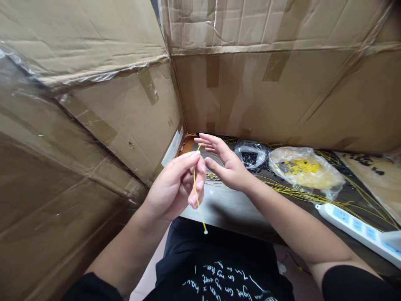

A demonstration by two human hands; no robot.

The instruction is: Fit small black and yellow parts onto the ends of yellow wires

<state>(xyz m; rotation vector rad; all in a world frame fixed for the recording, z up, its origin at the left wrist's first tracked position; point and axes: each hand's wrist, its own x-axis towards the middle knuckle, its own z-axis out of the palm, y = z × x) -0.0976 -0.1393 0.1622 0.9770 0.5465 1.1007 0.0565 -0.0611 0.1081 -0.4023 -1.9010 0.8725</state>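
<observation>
A thin yellow wire (196,188) is pinched between the thumb and fingers of my left hand (178,179). Its lower end hangs down over my lap and carries a small whitish tip (206,232). The upper end curves over toward my right hand (227,165), which is raised just beyond and to the right. That hand is open, fingers stretched toward the left and thumb apart. Whether its fingers touch the wire's upper end, I cannot tell.
On the dark table lie a clear bag of small black parts (250,156), a bag of yellow parts (300,167) and several long yellow wires (288,191). A white power strip (357,228) is at the right. Cardboard walls (238,96) enclose the left and back.
</observation>
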